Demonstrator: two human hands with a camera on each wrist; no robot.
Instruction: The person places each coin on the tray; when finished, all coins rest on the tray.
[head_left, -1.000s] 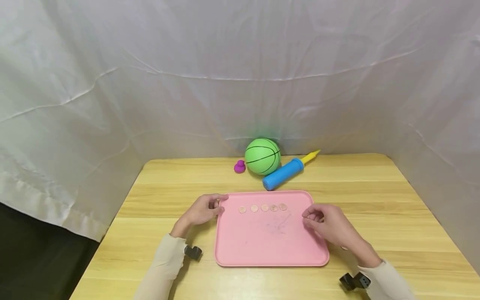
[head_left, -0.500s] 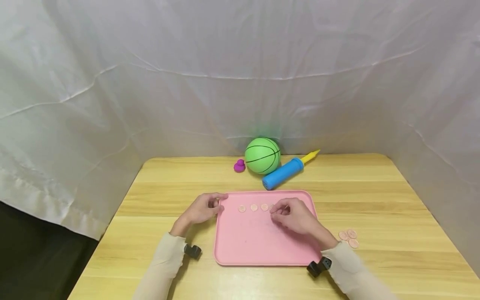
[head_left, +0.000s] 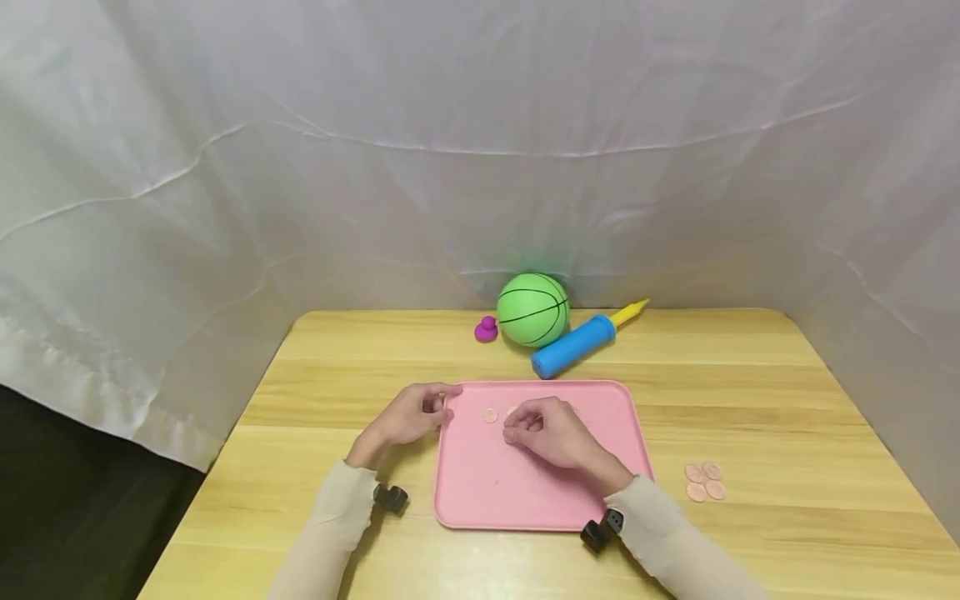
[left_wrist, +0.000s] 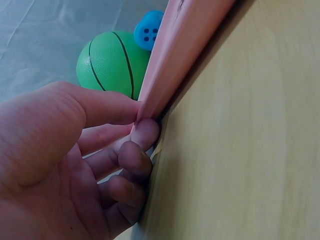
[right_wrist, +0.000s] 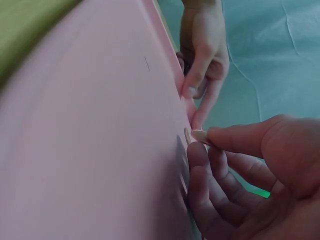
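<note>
While pinching pink tray [head_left: 480, 492] rim, left hand [head_left: 408, 414]

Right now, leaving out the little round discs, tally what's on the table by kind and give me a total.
Pink tray: 1
Green toy basketball: 1
Blue hand pump: 1
Purple toy duck: 1
Total: 4

Right hand [right_wrist: 250, 175] fingers curl over the pink tray [right_wrist: 90, 140].
</note>
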